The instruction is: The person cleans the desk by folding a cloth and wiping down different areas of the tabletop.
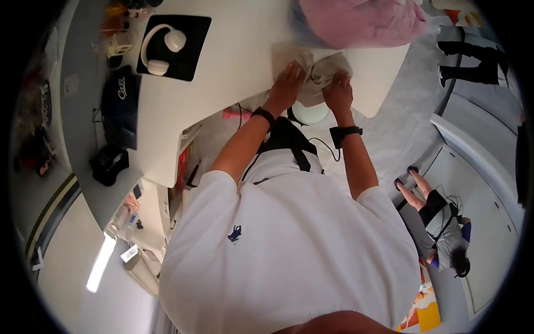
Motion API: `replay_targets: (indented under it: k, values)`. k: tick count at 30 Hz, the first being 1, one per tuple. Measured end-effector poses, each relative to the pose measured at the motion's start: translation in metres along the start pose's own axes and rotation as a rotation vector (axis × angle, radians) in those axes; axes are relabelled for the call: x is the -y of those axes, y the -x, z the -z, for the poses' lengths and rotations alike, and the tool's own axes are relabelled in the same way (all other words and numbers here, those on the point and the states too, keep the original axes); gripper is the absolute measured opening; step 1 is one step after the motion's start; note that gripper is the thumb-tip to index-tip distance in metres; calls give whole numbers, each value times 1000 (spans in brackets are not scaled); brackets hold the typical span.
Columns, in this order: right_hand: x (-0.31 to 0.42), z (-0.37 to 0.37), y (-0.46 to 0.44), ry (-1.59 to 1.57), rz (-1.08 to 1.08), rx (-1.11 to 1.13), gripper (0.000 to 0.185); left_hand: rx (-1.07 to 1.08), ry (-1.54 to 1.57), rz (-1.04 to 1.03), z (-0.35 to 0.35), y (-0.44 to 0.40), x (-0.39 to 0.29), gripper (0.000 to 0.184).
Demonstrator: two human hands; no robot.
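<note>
A crumpled beige cloth (318, 72) lies at the near edge of the white table (239, 61), with part of it hanging over the edge. My left hand (285, 88) grips its left side, the fingers bent into the fabric. On the right side, my right hand (338, 93) has its fingers curled over the bunched cloth. Folds hide some of the fingertips. Just beyond the cloth sits a large pink plastic bag (361, 22), full and bulging.
White headphones (158, 50) rest on a black mat (183, 61) at the table's left. A dark bag (120, 106) stands behind them. Below the table edge is a round pale seat (311, 113). Two other people (445, 222) are off to the right.
</note>
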State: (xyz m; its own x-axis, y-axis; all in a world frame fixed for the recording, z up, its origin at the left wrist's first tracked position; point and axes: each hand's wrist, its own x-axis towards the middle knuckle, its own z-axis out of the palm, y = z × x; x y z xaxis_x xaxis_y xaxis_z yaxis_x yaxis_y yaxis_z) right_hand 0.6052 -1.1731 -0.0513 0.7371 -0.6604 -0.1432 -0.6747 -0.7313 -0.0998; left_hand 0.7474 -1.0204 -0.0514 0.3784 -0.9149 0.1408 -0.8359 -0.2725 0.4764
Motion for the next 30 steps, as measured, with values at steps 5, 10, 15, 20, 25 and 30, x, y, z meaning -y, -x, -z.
replay_targets:
  k: [5,10,15,20,25,30]
  values:
    - [10,-1,-4,148,360,-61,40,-32,207,184,1,20,-1,51]
    - [44,3,-9,174,492,76,27,-190,160,269,15,66,8,36]
    - [97,-16,-8,79,702,-36,22,-152,-141,361,25,106,34,29]
    - [159,-26,2,10,764,-15,21,-217,-155,456,41,156,61,32]
    - [224,-47,34,3,806,47,21,-86,84,606,89,208,90,42]
    - [298,-57,80,-47,865,12,20,-79,419,775,151,266,105,37]
